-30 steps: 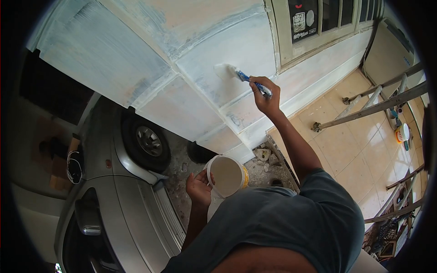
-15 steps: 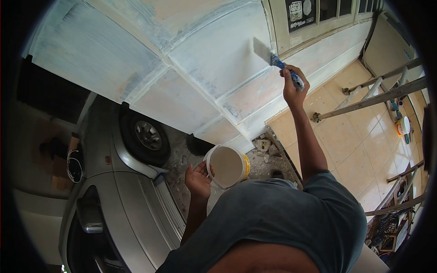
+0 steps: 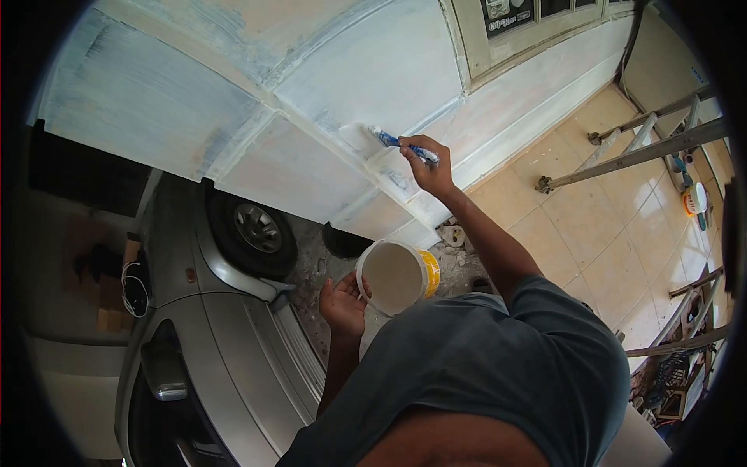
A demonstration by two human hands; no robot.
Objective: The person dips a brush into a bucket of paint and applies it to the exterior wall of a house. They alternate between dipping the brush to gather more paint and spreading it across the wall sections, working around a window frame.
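Note:
My right hand (image 3: 427,165) is closed round the blue-and-white handle of a paint brush (image 3: 405,145). The bristles touch the pale wall (image 3: 373,70), near the lower part of a large panel beside a raised moulding. My left hand (image 3: 343,304) grips the rim of a white bucket (image 3: 397,278) with a yellow label, held in front of my body. Pale paint shows inside the bucket. Thin white coating with pinkish patches covers the wall panels.
A silver car (image 3: 233,350) with its front wheel (image 3: 257,228) stands at the left. Ladder legs (image 3: 638,158) rest on the tiled floor (image 3: 576,226) at the right, near a small white tub (image 3: 695,199). Rubble (image 3: 454,236) lies below the wall, and a window (image 3: 513,31) is above.
My right hand has moved the brush left and down across the panel, away from the window frame. My left hand still holds the bucket. The view has shifted slightly.

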